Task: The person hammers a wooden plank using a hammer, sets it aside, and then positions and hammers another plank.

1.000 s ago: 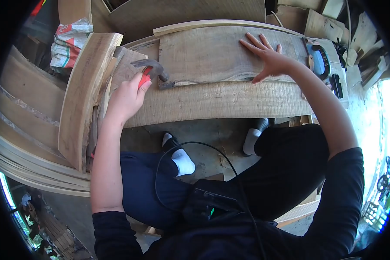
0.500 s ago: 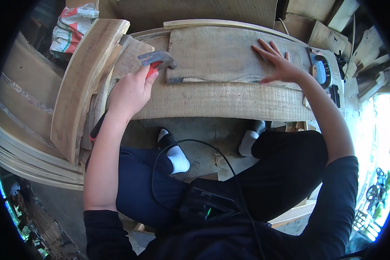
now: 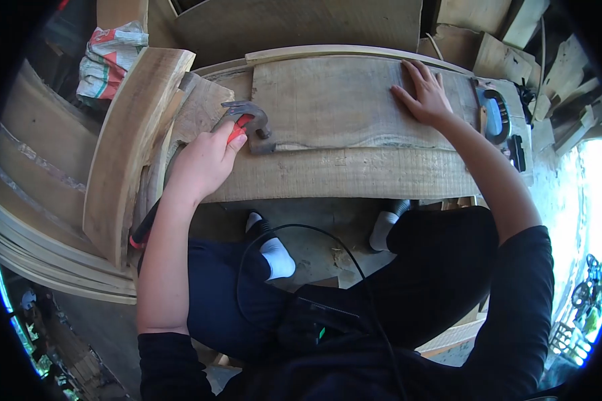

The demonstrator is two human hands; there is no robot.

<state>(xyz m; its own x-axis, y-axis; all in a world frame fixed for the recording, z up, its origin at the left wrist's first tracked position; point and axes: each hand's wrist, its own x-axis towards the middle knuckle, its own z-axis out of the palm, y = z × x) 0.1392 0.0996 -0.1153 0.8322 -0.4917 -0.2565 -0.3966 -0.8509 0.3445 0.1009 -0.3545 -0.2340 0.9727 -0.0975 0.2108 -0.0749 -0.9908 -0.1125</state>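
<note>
My left hand (image 3: 205, 167) is closed around the red handle of a claw hammer (image 3: 250, 111). The hammer's head is over the near left corner of a flat wooden board (image 3: 328, 100); I cannot tell if it touches the wood. Toward the right part of that board, my right hand (image 3: 425, 100) lies on its upper face with fingers stretched out and nothing held. Beneath the board is a thicker wooden plank (image 3: 341, 172), whose front edge faces me.
Beyond the board's right end lie a blue-and-black tool (image 3: 495, 115) and a small black object (image 3: 517, 152). Thick curved wood pieces (image 3: 130, 144) lean at the left, near a red-and-white sack (image 3: 112, 61). A black cable (image 3: 344, 248) loops across my lap.
The hammer has come down toward the board's near left corner. My right hand has slid away from me on the board, its fingers closer together. The view has shifted slightly.
</note>
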